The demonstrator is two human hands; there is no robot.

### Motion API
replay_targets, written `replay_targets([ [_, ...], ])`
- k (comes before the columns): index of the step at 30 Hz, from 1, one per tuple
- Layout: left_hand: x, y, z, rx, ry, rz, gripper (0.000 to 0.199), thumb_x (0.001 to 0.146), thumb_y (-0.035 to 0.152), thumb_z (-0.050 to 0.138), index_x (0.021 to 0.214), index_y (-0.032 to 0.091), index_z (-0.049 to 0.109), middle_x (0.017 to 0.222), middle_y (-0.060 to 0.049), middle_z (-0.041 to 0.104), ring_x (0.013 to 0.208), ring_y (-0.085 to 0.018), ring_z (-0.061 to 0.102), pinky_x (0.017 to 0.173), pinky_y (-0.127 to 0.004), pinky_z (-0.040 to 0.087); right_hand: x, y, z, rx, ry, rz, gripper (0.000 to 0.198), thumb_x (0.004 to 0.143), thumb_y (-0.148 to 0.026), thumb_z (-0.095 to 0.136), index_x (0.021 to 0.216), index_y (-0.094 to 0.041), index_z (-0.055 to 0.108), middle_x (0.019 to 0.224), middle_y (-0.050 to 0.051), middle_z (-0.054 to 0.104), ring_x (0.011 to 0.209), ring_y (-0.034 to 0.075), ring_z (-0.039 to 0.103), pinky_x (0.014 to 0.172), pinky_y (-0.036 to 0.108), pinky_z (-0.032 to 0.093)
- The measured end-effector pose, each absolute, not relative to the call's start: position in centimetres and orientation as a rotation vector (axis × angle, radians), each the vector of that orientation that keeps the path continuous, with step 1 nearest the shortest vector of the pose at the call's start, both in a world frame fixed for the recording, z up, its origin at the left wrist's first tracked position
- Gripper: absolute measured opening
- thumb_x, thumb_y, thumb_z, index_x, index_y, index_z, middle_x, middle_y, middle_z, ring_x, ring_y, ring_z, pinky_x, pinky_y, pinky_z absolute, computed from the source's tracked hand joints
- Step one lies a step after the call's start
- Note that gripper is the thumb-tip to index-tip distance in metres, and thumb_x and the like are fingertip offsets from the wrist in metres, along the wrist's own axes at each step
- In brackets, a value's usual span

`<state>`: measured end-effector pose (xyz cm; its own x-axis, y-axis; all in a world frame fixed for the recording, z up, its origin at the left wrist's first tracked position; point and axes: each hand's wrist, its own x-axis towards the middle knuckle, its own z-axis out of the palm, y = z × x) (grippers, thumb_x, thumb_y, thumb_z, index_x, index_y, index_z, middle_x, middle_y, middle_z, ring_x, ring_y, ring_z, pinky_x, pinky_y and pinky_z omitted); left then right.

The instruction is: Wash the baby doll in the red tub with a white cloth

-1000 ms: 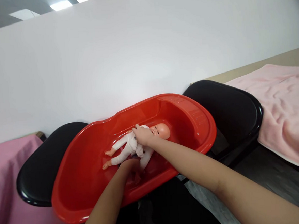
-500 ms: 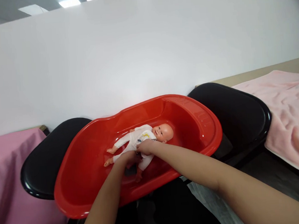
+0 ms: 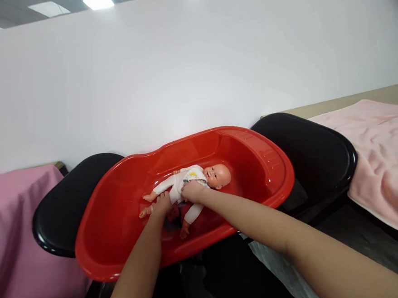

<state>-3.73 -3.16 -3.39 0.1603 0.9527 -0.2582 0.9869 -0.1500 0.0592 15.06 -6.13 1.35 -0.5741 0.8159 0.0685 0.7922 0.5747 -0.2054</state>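
Observation:
A baby doll (image 3: 217, 176) in a white outfit lies on its back in a red baby bathtub (image 3: 110, 246), its head to the right and its bare feet to the left. My left hand (image 3: 163, 201) is bent over the doll's near leg, fingers curled around the white trouser leg. On the doll's chest, my right hand (image 3: 192, 191) is closed on the front of the white top (image 3: 194, 172), which has a yellow print. The fingertips of my right hand are partly hidden. One doll arm reaches down toward the tub's near wall.
Black rounded seats or trays stand left (image 3: 63, 213) and right (image 3: 311, 154) of the tub. A darker pink cloth (image 3: 23, 225) covers a surface at far left, a pale pink towel (image 3: 386, 145) one at far right. A white wall (image 3: 180, 77) rises behind.
My left hand has moved left from the doll's waist onto its near leg. My right hand stays at the chest, and the front of the top has shifted a little.

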Motion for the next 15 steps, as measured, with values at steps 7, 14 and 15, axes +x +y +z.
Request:
replay_targets([
  [7, -6.8, -2.5, -5.1, 2.198, 2.004, -0.380, 0.047, 0.095, 0.012, 0.035, 0.139, 0.012, 0.050, 0.156, -0.026, 0.042, 0.145, -0.042, 0.038, 0.107, -0.070, 0.038, 16.4, -6.8, 5.6, -1.225, -2.590, -0.259, 0.020, 0.101, -0.019, 0.048, 0.112, -0.014, 0.065, 0.120, 0.015, 0.066, 0.114, 0.028, 0.055, 0.094, 0.043, 0.045],
  [14, -6.0, -2.4, -4.8, 2.298, 1.928, -0.351, 0.039, 0.096, 0.017, 0.041, 0.133, 0.012, 0.055, 0.142, -0.025, 0.057, 0.134, -0.039, 0.052, 0.105, -0.059, 0.045, 15.7, -7.4, 6.9, -1.145, -2.488, -0.328, 0.019, 0.104, -0.029, 0.047, 0.103, -0.017, 0.062, 0.106, 0.011, 0.069, 0.104, 0.025, 0.058, 0.093, 0.040, 0.039],
  [15, -6.0, -2.4, -4.9, 2.313, 1.908, -0.340, 0.040, 0.096, 0.018, 0.043, 0.134, 0.012, 0.055, 0.139, -0.025, 0.058, 0.131, -0.039, 0.054, 0.104, -0.058, 0.046, 15.6, -7.5, 7.1, -1.161, -2.483, -0.311, 0.020, 0.104, -0.030, 0.047, 0.102, -0.017, 0.062, 0.101, 0.011, 0.069, 0.099, 0.025, 0.059, 0.092, 0.039, 0.039],
])
